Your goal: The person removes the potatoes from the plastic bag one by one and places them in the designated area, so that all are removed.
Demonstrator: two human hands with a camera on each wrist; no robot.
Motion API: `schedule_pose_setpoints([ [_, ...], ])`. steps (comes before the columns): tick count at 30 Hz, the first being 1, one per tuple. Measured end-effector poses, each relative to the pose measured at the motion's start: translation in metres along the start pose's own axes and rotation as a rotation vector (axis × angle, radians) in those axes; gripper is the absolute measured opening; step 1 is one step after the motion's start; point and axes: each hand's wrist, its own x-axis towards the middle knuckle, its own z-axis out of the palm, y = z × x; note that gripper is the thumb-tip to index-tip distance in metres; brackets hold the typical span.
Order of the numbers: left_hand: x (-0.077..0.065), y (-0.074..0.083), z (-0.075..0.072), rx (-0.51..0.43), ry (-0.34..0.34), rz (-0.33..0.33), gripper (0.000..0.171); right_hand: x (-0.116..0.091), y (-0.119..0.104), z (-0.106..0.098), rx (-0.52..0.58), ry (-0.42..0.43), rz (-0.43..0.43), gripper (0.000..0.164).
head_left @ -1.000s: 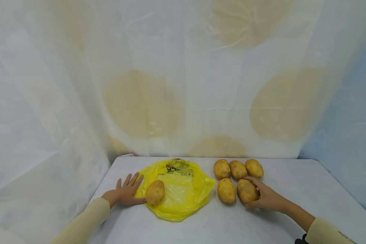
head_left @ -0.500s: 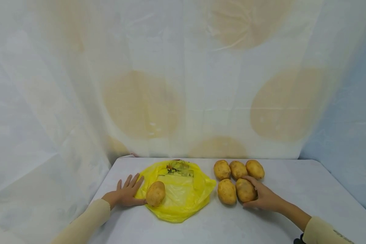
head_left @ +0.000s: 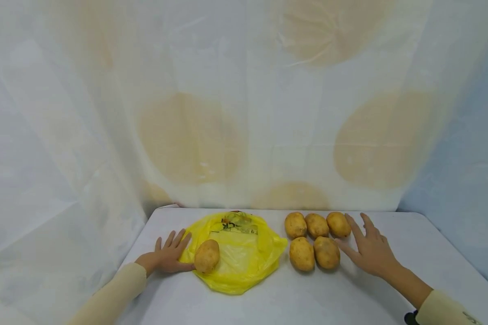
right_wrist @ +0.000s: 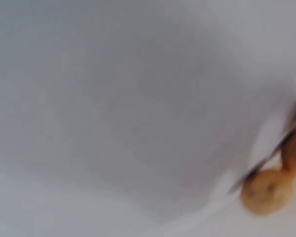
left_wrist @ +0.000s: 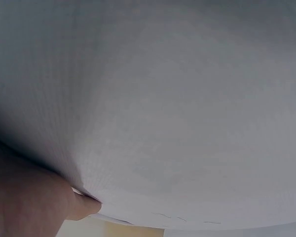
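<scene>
My left hand [head_left: 168,255] lies flat with spread fingers at the left edge of a yellow plastic bag [head_left: 244,262]. Its thumb reaches a potato [head_left: 207,256] on the bag's left part. On the right, my right hand [head_left: 370,248] has its fingers spread and holds nothing. Its thumb is near the right potato of the front pair [head_left: 327,253], and its fingertips are close to the right potato of the back row [head_left: 338,225]. A blurred potato [right_wrist: 267,191] shows low in the right wrist view. In the left wrist view, part of the left hand [left_wrist: 29,207] shows.
Beside the bag are the other front potato [head_left: 302,254] and two more back-row potatoes, the left one [head_left: 295,225] and the middle one [head_left: 317,225]. White cloth covers the table [head_left: 268,307]. Curtains with tan circles [head_left: 268,113] hang behind it.
My right hand has let go of the right front potato, now beside its neighbour and slightly left of before, and has moved right and back with fingers spread. The left hand stays put.
</scene>
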Motion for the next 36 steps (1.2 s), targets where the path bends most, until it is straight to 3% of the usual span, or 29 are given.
schedule_pose_setpoints([
  [6, 0.001, 0.000, 0.000, 0.003, 0.004, -0.002, 0.118, 0.001, 0.031, -0.006, -0.214, -0.002, 0.009, 0.080],
  [18, -0.009, 0.009, -0.012, -0.030, -0.033, 0.027, 0.119, 0.010, 0.058, -0.001, -0.266, 0.006, -0.001, 0.082],
  [21, -0.010, 0.009, -0.011, -0.026, -0.034, 0.013, 0.121, 0.013, 0.055, -0.002, -0.305, 0.010, -0.028, 0.082],
  [28, 0.006, -0.002, 0.004, 0.010, -0.008, -0.016, 0.120, 0.025, 0.038, -0.006, -0.301, 0.009, -0.046, 0.082],
  [36, -0.001, 0.005, -0.005, 0.009, -0.019, 0.002, 0.122, 0.047, 0.000, -0.004, -0.254, -0.040, -0.076, 0.076],
])
